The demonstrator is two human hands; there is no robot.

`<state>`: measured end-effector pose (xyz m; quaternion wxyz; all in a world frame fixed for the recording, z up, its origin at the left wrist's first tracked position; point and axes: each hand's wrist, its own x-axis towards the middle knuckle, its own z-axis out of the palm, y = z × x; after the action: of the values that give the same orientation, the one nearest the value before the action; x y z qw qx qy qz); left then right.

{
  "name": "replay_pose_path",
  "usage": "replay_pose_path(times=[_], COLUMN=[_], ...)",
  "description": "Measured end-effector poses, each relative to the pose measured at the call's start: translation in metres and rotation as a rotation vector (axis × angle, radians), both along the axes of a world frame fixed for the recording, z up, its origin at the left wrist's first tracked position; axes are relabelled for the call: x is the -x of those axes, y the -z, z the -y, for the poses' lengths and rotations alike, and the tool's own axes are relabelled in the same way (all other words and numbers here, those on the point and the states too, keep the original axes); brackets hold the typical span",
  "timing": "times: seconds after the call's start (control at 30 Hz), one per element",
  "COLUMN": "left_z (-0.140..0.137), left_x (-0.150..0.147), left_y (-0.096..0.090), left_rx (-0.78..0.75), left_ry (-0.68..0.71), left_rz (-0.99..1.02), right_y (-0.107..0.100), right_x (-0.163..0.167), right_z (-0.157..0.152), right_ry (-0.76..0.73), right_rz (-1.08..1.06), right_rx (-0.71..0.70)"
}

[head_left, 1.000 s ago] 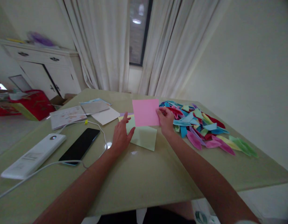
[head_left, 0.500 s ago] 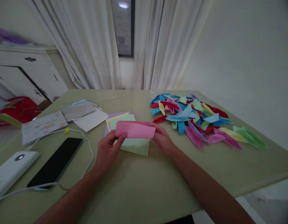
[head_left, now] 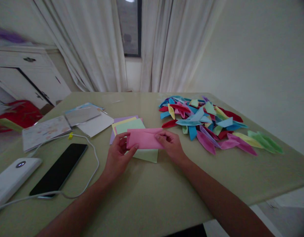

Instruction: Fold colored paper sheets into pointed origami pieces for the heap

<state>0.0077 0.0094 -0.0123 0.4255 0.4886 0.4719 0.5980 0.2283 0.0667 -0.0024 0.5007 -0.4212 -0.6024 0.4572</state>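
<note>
A folded sheet of pink paper (head_left: 145,140) is held up between my two hands, above the table. My left hand (head_left: 119,152) pinches its left end, thumb on the near face and fingers behind. At the other end my right hand (head_left: 172,144) grips the paper, its thumb lying across the upper right part. A fold line runs along the paper's top. Beneath it lies a stack of coloured paper sheets (head_left: 148,156), with light green uppermost and yellow, pink and purple edges showing; the pink paper and my hands cover part of the stack.
Folded coloured paper pieces (head_left: 188,122) are heaped at the right. On the left lie a phone (head_left: 60,169), a white power bank (head_left: 15,177), a white cable (head_left: 96,158), a printed card (head_left: 47,131) and clear plastic sleeves (head_left: 82,117). The table (head_left: 147,204) ends near the curtains.
The pink paper has shifted slightly to the right and faces me flatter. My right thumb has come round onto its front. The camera view has tilted slightly.
</note>
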Motion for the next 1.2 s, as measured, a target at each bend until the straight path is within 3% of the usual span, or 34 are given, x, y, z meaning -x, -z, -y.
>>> replay_pose_path(times=[0.17, 0.3, 0.43, 0.87, 1.2], left_z=[0.002, 0.003, 0.003, 0.004, 0.007], left_x=[-0.003, -0.001, 0.0, -0.001, 0.001], left_y=[-0.006, -0.014, -0.017, -0.011, -0.015], left_rx=[0.068, 0.055, 0.062, 0.068, 0.073], left_ry=[0.028, -0.029, -0.054, 0.033, -0.023], left_rz=[0.074, -0.054, -0.124, -0.018, -0.173], right_y=[0.002, -0.002, -0.004, -0.001, -0.003], right_x=[-0.001, 0.0, 0.0, -0.003, -0.002], right_z=[0.001, 0.003, 0.004, 0.004, 0.005], right_ry=[0.054, 0.049, 0.042, 0.049, 0.042], right_rz=[0.116, 0.151, 0.155, 0.201, 0.23], right_rx=[-0.138, -0.24, -0.255, -0.271, -0.295])
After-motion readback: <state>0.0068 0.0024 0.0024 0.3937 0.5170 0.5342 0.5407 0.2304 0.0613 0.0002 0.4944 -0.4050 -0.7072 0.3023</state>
